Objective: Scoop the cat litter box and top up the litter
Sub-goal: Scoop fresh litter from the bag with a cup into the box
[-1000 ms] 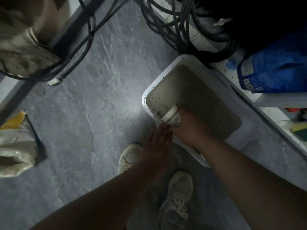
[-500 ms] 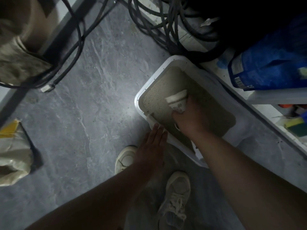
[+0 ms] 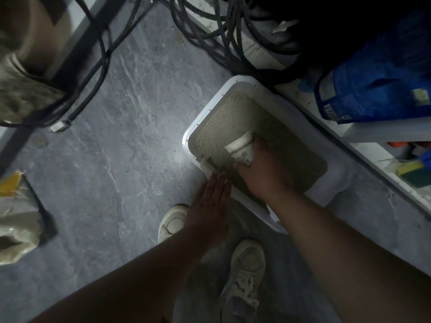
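Note:
A white litter box (image 3: 211, 106) sits on the grey floor, filled with beige litter (image 3: 233, 117). My right hand (image 3: 261, 173) grips a white paper cup (image 3: 241, 148) lying tilted on the litter, mouth toward the box's far left corner. Flat and with straight fingers, my left hand (image 3: 210, 206) rests against the near rim of the box. A blue bag (image 3: 377, 73), perhaps litter, stands on a white shelf at the right.
Thick black cables (image 3: 221, 31) coil behind the box. A brown sack (image 3: 21, 66) is at top left and a pale bag (image 3: 16, 222) lies at the left edge. My two white shoes (image 3: 245, 271) stand just below the box. Sponges (image 3: 412, 169) lie on a lower shelf.
My right hand has pushed the cup from the near left corner deeper across the litter. My left hand stays on the rim.

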{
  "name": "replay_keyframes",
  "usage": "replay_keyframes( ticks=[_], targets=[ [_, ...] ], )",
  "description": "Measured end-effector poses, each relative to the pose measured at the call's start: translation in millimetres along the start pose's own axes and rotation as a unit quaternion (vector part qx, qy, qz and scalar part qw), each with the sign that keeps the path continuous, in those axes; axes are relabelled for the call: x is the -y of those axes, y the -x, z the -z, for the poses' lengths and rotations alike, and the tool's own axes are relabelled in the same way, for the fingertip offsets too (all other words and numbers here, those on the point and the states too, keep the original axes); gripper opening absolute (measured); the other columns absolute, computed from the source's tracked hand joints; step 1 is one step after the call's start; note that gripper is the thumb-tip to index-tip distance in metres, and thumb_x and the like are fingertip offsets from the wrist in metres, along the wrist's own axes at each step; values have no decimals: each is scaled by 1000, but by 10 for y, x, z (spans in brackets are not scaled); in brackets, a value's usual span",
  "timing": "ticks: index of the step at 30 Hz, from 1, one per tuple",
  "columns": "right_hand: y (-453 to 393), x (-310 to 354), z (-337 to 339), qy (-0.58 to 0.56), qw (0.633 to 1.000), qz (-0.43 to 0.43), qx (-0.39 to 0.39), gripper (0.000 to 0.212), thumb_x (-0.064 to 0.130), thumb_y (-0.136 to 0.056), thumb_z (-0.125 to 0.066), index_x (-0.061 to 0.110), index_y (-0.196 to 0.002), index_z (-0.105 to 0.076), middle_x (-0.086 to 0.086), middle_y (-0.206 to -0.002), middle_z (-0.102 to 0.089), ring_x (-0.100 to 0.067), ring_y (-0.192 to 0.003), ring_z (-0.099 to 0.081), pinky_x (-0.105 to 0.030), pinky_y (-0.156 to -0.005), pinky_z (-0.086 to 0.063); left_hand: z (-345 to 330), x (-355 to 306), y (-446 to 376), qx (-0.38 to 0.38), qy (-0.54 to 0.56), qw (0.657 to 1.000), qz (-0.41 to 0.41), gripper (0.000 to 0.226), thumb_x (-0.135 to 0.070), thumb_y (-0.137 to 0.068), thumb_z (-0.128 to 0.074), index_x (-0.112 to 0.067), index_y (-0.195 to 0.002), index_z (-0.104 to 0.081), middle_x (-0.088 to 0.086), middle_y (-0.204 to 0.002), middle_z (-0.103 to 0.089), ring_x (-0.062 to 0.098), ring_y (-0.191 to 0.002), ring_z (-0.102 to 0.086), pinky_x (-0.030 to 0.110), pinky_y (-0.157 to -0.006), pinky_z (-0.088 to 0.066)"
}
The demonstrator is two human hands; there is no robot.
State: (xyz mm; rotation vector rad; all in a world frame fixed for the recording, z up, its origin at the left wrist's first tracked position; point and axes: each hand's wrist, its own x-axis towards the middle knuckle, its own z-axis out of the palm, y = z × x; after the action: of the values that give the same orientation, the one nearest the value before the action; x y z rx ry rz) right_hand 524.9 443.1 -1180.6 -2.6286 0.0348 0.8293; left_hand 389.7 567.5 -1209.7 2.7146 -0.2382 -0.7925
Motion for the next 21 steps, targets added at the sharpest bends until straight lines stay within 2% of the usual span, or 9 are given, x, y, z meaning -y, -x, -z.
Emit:
replay_keyframes(
  ticks=[2,6,9,12,16,20,21],
  targets=[
    [3,-11,11,-4,1000,11,3,73,41,-82,-71,12,-142,-41,-14,-131,-54,-33,-115,-56,-48,-93,-50,10,-4,-17,7,5,1000,-3,97,-32,-74,-70,0,-155,-29,20,-165,-19,34,-155,-5,46,-124,-16],
    [31,9,-25,-19,998,56,16,74,38,-80,-74,15,-142,-41,-12,-133,-53,-32,-117,-56,-49,-94,-49,47,-29,-42,4,21,1000,-2,94,-32,-75,-65,0,-156,-28,19,-165,-18,34,-155,-5,49,-123,-22],
    [72,65,-94,-41,994,99,10,79,37,-79,-74,16,-146,-37,-10,-139,-49,-30,-125,-51,-50,-98,-46,76,-49,-62,19,34,999,4,99,-31,-77,-65,-2,-159,-16,17,-168,-6,32,-156,3,47,-125,-17],
    [76,94,-157,-18,994,104,8,79,44,-79,-71,17,-145,-37,-7,-140,-49,-29,-126,-49,-52,-97,-46,110,-67,-67,27,38,999,8,101,-32,-80,-66,-2,-159,-10,18,-168,-1,31,-155,8,47,-126,-13],
    [59,101,-197,0,996,84,2,82,46,-77,-69,15,-146,-37,-9,-140,-49,-31,-127,-49,-53,-100,-44,96,-62,-59,23,39,999,4,104,-32,-79,-68,-2,-159,-9,18,-168,-3,31,-155,6,46,-126,-12],
    [78,93,-193,-4,991,131,-13,82,44,-79,-69,17,-149,-35,-8,-144,-47,-31,-128,-47,-50,-102,-43,35,-34,-49,10,28,1000,-2,104,-34,-70,-73,2,-155,-26,23,-163,-23,38,-153,-14,50,-123,-23],
    [74,82,-195,6,992,126,-7,81,44,-79,-68,18,-148,-36,-8,-142,-49,-31,-127,-49,-50,-101,-44,29,-34,-46,4,30,1000,-5,102,-34,-70,-73,2,-155,-27,23,-163,-24,38,-153,-14,50,-122,-24]
  ],
)
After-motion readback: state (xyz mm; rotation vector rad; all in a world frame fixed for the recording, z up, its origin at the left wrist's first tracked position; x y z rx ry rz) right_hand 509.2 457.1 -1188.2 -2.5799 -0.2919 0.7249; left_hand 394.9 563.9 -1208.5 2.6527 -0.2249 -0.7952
